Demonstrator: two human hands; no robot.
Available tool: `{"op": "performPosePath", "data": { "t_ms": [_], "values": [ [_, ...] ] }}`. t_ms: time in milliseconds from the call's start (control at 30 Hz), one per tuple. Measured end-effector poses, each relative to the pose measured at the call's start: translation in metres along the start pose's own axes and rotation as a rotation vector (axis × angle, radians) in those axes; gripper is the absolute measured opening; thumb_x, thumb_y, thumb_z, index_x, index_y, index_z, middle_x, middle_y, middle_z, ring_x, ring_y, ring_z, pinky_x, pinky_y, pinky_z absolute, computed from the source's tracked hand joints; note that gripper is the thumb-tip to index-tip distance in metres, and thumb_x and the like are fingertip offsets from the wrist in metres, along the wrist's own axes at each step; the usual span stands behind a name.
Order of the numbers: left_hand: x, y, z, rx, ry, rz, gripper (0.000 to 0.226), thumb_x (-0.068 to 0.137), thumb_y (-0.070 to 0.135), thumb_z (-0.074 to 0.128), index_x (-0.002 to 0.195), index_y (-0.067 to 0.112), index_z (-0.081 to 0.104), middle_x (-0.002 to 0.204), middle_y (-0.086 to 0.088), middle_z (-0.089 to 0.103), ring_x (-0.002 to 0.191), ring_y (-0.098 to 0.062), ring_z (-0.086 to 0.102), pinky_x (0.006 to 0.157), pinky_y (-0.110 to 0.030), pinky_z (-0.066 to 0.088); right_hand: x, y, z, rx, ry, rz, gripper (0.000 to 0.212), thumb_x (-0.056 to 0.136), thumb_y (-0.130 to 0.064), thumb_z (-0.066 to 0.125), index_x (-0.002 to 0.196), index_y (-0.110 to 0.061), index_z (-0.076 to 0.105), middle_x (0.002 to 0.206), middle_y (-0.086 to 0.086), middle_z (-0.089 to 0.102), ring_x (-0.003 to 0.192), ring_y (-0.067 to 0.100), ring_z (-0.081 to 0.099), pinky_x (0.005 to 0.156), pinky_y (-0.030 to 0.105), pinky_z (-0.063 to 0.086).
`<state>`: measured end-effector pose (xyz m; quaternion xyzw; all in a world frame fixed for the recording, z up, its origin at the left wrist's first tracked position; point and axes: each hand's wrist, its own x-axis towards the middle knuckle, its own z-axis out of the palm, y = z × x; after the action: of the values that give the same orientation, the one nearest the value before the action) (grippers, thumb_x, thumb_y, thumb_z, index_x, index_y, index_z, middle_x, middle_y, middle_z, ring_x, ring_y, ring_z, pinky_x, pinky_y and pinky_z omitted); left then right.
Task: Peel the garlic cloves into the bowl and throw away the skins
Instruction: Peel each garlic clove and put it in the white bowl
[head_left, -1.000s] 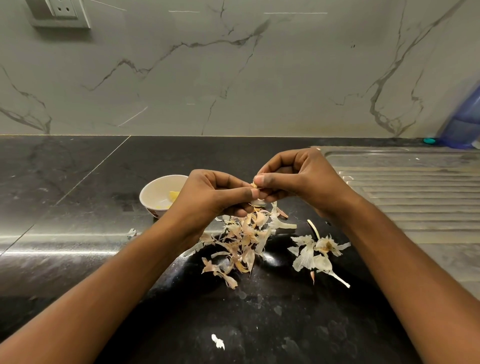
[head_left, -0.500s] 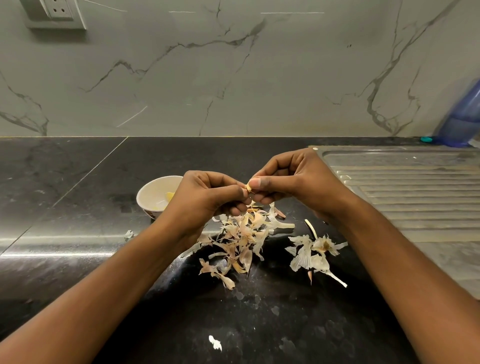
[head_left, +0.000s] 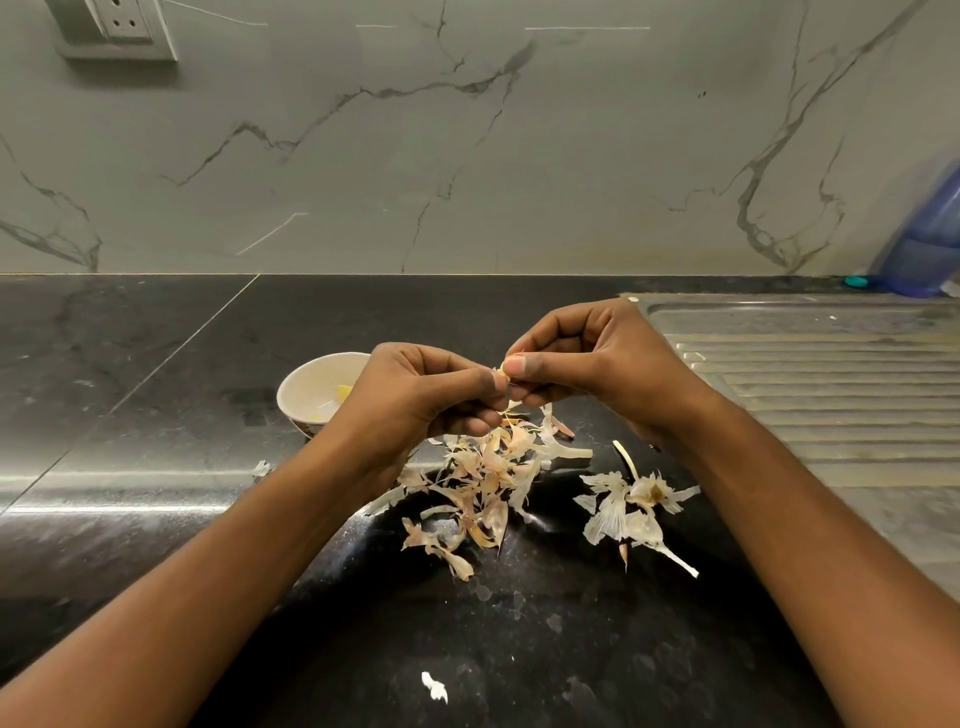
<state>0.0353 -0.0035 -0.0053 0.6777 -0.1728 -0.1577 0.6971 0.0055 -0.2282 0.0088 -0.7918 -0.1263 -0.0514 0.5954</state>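
My left hand (head_left: 426, 400) and my right hand (head_left: 592, 358) meet above the black counter, thumbs and fingertips pinched together on one small garlic clove (head_left: 503, 371), of which only a pale tip shows. Just left of my left hand stands a small white bowl (head_left: 306, 384) with a peeled yellowish clove (head_left: 344, 394) inside; my hand hides its right rim. A heap of pinkish garlic skins (head_left: 488, 473) lies on the counter under the hands. A second cluster of white skins and a stem (head_left: 631, 506) lies to the right of it.
A steel sink drainboard (head_left: 810, 395) fills the right side of the black counter (head_left: 156, 415). A blue plastic bottle (head_left: 930, 244) stands at the back right against the marble wall. A wall socket (head_left: 122, 23) sits top left. One skin scrap (head_left: 434, 687) lies near the front.
Both hands have stayed pinched together on the clove and have lifted slightly. The skins and bowl have not moved.
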Motion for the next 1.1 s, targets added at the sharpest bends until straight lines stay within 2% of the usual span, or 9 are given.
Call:
{"op": "performPosePath", "data": {
  "t_ms": [100,333,600,867,1100],
  "values": [
    [-0.0002,0.0000,-0.0003,-0.006,-0.008,-0.002,0.020,0.083,0.011,0.078,0.094,-0.006,0.079,0.092,-0.028,0.076,0.074,-0.028,0.071,0.065,-0.026,0.062,0.0001,0.0001,0.0004,-0.018,-0.011,-0.018,0.017,0.090,-0.008,0.082,0.103,0.003,0.078,0.092,0.016,0.081,0.082,0.027,0.080,0.075,0.036,0.068],
    [-0.0004,0.0001,-0.0016,0.003,-0.020,-0.009,0.015,0.092,0.002,0.072,0.096,-0.012,0.074,0.086,-0.026,0.075,0.068,-0.025,0.069,0.061,-0.023,0.061,-0.0004,0.0001,0.0002,-0.012,-0.035,-0.017,0.017,0.089,-0.006,0.082,0.103,0.004,0.078,0.091,0.017,0.081,0.080,0.027,0.080,0.074,0.034,0.068],
    [0.0001,-0.0013,-0.0003,0.009,0.006,0.014,0.010,0.095,-0.001,0.069,0.091,-0.007,0.076,0.082,-0.022,0.073,0.064,-0.023,0.065,0.059,-0.024,0.058,-0.0009,-0.0018,0.0013,0.018,-0.028,-0.024,0.017,0.089,-0.004,0.081,0.104,0.005,0.078,0.091,0.018,0.081,0.079,0.025,0.080,0.072,0.032,0.067],
    [0.0010,0.0004,0.0003,-0.016,0.017,0.031,0.013,0.095,-0.003,0.066,0.086,-0.001,0.076,0.078,-0.018,0.070,0.062,-0.020,0.063,0.056,-0.023,0.054,-0.0008,-0.0011,0.0022,0.124,-0.077,0.052,0.021,0.095,-0.005,0.074,0.116,0.001,0.075,0.098,0.018,0.081,0.084,0.022,0.080,0.075,0.028,0.065],
    [0.0013,0.0003,0.0013,-0.021,0.020,0.032,0.012,0.096,-0.004,0.065,0.090,-0.004,0.075,0.078,-0.017,0.070,0.062,-0.019,0.062,0.057,-0.024,0.054,-0.0006,-0.0019,-0.0001,0.152,-0.069,0.063,0.038,0.085,-0.011,0.080,0.123,-0.008,0.072,0.102,0.020,0.080,0.084,0.025,0.079,0.078,0.034,0.067]
  ]
}}
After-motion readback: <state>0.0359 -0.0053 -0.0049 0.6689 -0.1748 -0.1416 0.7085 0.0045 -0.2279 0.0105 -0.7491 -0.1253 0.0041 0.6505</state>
